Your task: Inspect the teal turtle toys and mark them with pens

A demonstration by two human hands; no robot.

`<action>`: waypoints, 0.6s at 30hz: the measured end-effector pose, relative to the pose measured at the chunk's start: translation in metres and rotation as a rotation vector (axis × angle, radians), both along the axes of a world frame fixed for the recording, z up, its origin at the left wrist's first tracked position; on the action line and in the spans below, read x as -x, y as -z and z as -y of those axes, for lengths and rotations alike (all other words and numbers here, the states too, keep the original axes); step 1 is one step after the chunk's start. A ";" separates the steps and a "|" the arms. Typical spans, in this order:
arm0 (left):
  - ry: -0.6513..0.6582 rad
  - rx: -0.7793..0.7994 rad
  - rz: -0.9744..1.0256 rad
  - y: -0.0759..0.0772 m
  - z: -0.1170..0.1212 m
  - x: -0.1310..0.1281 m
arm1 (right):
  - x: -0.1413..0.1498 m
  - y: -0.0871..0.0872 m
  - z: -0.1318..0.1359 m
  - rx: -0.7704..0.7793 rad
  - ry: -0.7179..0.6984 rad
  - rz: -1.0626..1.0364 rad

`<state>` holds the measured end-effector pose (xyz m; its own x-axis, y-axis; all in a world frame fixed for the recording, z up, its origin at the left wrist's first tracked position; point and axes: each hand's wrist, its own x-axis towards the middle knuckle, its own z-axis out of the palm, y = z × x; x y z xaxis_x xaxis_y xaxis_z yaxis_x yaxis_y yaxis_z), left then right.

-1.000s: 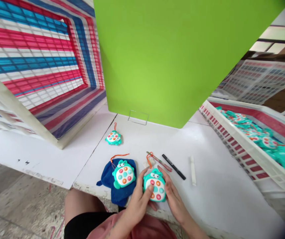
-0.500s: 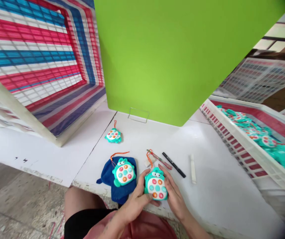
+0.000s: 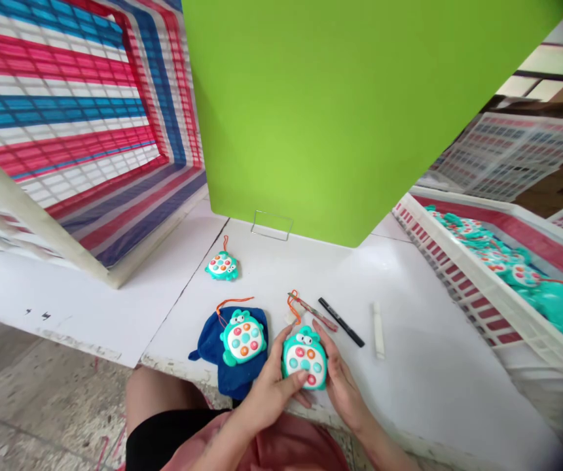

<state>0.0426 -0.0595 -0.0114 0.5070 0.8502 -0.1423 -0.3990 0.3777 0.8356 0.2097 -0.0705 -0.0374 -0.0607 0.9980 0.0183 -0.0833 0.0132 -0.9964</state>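
Note:
Both my hands grip a teal frog-shaped push-button toy [image 3: 305, 358] at the table's front edge. Its round white face has coloured buttons, and my left hand [image 3: 272, 387] presses its thumb across the lower part. My right hand [image 3: 341, 386] cups the toy's right side. To the left, a matching toy [image 3: 243, 338] with an orange cord lies on a dark blue cloth pouch [image 3: 206, 347]. A third toy [image 3: 222, 266] sits farther back. Beyond my hands lie an orange cord [image 3: 293, 307], a red-handled tool [image 3: 318, 314], a black marker [image 3: 341, 322] and a white stick [image 3: 378, 330].
The white table [image 3: 423, 307] runs beneath everything, with a green board [image 3: 335, 111] and small wire stand [image 3: 272, 226] at its back. A white crate [image 3: 463, 275] full of teal toys stands right. A striped sheet [image 3: 75, 111] rises left.
The toy in my hands has turned slightly and shifted a little, and my left thumb now lies lower across its face. The other toys have not moved on the table.

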 end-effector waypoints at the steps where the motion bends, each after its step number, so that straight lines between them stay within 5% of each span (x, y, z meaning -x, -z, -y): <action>1: 0.001 0.008 0.004 -0.001 0.000 0.001 | 0.000 0.000 0.000 0.002 -0.014 -0.037; 12: -0.030 0.133 -0.030 -0.012 -0.002 0.001 | 0.004 -0.017 0.005 0.062 -0.093 -0.017; 18: -0.059 0.051 -0.087 -0.010 0.004 0.000 | 0.009 -0.032 0.009 0.060 -0.049 0.106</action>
